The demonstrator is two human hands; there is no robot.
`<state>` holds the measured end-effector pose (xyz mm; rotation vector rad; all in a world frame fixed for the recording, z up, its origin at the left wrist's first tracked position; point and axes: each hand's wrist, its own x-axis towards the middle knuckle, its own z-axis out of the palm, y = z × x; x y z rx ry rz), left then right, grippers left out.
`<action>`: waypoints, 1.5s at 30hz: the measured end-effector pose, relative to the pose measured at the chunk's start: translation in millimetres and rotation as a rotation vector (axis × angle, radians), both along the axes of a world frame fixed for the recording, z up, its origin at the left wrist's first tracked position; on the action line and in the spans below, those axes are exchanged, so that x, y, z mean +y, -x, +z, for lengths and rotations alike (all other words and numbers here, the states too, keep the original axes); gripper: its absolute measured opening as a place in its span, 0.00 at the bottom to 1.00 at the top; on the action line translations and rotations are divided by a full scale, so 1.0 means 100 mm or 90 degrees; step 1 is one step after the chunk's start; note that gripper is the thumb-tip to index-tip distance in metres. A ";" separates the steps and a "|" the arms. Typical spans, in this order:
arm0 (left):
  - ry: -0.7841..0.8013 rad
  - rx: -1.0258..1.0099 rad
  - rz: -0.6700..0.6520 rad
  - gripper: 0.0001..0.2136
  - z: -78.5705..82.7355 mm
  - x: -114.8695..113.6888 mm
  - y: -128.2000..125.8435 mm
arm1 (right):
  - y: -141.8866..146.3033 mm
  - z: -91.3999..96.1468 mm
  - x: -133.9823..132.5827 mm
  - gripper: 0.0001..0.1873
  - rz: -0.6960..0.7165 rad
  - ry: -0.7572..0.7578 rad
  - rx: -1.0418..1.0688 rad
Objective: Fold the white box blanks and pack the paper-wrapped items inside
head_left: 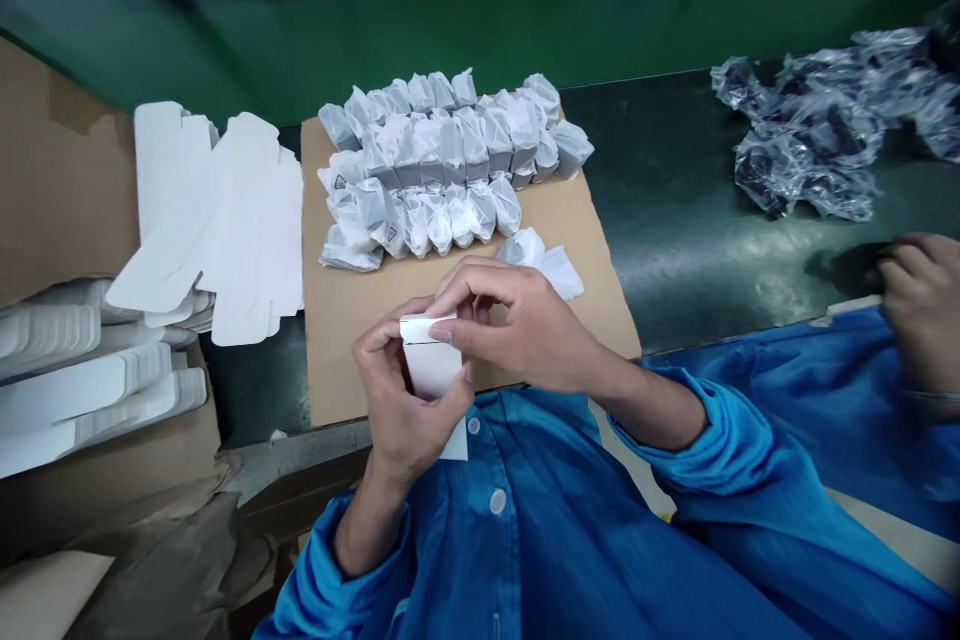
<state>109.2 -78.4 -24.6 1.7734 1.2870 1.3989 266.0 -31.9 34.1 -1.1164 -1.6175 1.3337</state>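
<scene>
1. White box (433,368) is held in the person's two hands, in front of the blue jacket (555,520) and over the near edge of the cardboard sheet (330,350); its lower end shows beneath the left hand.
2. The left hand (397,400) has its grip wrapped around the body of the box, fingers on one side and thumb across the other.
3. The right hand (529,325) has a narrow grip at the top of the box, its thumb pressed on the folded flap (420,329); the curled fingers are partly hidden.
4. The cardboard sheet lies on the dark desk (675,200) and bears rows of wrapped pieces (450,145) in thin whitish bags, standing close together. Just beyond the right hand lies crumpled white wrapping (559,270); whether it holds anything, I cannot tell.
5. To the left, flat white cartons (259,220) lie in an overlapping pile, beside an open cardboard box (67,160) with more stacked cartons (97,390) in it.
6. At the far right are clear plastic bags (817,130) with dark contents; nearer, another person's hand (926,310) is at the desk's edge.
</scene>
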 end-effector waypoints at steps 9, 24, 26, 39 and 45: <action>0.033 0.160 -0.031 0.46 0.02 0.03 0.06 | 0.00 -0.02 -0.03 0.02 -0.019 -0.047 -0.082; 0.085 0.155 -0.039 0.35 0.08 0.01 0.15 | -0.02 -0.29 -0.17 0.15 0.035 -0.262 -0.049; 0.104 0.138 -0.046 0.33 0.05 0.00 0.18 | 0.04 -0.35 -0.19 0.11 -0.009 -0.320 -0.047; 0.080 -0.167 0.218 0.14 -0.12 0.26 0.23 | -0.27 -0.23 -0.09 0.21 -0.045 -0.343 -0.208; 0.037 0.091 0.033 0.15 -0.02 0.37 0.48 | -0.74 -0.34 0.23 0.14 0.111 -0.438 -0.688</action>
